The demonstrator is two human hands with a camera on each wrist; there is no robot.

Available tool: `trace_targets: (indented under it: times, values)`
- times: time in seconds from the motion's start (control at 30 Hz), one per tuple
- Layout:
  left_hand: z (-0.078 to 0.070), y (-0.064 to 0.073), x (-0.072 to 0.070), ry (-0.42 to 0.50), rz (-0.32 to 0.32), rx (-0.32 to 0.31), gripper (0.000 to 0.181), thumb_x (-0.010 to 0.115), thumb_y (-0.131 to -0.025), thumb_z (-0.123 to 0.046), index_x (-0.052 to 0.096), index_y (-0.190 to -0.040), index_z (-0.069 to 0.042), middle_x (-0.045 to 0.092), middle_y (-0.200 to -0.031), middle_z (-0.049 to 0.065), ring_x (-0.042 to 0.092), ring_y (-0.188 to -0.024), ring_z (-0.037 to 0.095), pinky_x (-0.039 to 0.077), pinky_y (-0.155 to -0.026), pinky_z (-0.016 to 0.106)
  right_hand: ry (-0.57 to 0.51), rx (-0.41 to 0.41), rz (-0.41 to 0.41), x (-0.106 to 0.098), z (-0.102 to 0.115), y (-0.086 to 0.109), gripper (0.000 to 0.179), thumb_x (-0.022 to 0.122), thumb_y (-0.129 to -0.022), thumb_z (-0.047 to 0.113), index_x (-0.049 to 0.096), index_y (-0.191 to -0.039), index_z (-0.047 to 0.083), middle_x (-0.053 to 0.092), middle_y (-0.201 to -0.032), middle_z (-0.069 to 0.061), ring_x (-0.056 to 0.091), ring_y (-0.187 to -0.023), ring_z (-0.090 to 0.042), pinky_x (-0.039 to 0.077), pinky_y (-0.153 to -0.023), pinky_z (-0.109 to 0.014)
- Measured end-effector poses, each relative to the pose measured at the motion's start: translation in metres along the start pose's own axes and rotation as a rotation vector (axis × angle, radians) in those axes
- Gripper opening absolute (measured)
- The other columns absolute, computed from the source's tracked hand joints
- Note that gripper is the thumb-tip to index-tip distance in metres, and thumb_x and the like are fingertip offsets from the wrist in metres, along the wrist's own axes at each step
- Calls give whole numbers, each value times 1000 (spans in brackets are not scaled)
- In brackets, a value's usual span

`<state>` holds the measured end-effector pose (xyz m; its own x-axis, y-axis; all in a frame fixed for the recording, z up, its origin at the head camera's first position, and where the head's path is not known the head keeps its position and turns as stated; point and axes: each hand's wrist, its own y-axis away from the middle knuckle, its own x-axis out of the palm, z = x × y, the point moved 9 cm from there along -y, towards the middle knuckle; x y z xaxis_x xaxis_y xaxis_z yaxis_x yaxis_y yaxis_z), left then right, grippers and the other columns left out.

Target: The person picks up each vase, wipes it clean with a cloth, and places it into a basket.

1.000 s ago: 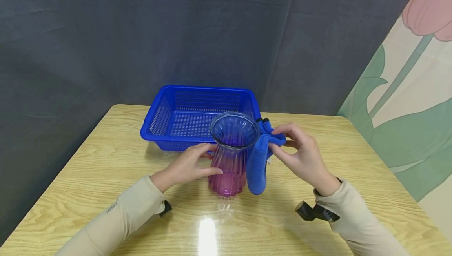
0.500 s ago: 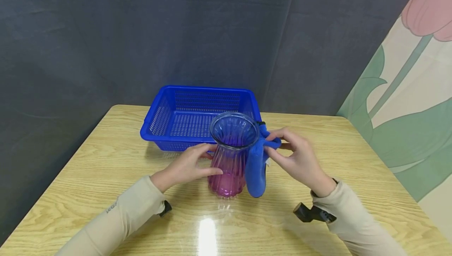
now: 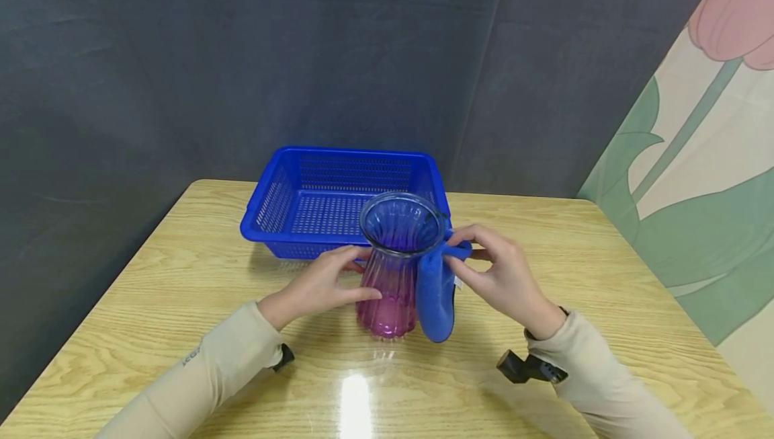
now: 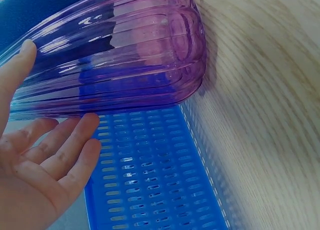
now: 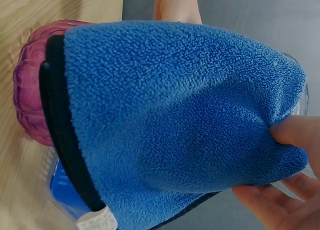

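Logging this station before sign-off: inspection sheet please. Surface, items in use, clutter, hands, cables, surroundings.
Surface: wood-grain table, bright glare near the viewer.
Items in use: ribbed glass vase upright, blue top, pink base; blue cloth at its right side, contact unclear; blue basket behind.
Clutter: nothing seen.
Hands: left hand holds the vase's side; right hand pinches the cloth.
Cables: nothing seen.
Surroundings: dark curtain behind; tulip-patterned panel at right.
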<state>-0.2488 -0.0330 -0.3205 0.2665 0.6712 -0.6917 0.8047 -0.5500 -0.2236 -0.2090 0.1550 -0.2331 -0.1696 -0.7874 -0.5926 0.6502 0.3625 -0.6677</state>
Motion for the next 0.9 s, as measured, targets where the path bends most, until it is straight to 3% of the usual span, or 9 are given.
trace_targets:
  times: [0.37,0.9]
  values:
    - [0,0,0,-11,-1,-12,62,75,-77,-37,53,-128,-9,61,-126,7,65,-100,21,53,-94,37,-4,-9,24,10,0,2,27,70,-72,-12,62,-89,8,70,-92,-6,62,-85,-3,60,-64,-25]
    - [-1,0,-1,-16,-4,-2,61,75,-77,-36,54,-127,-9,61,-125,7,65,-100,20,54,-93,36,-4,2,88,21,-3,4,25,68,-75,-11,60,-90,7,66,-88,-3,60,-80,-5,60,-62,-26]
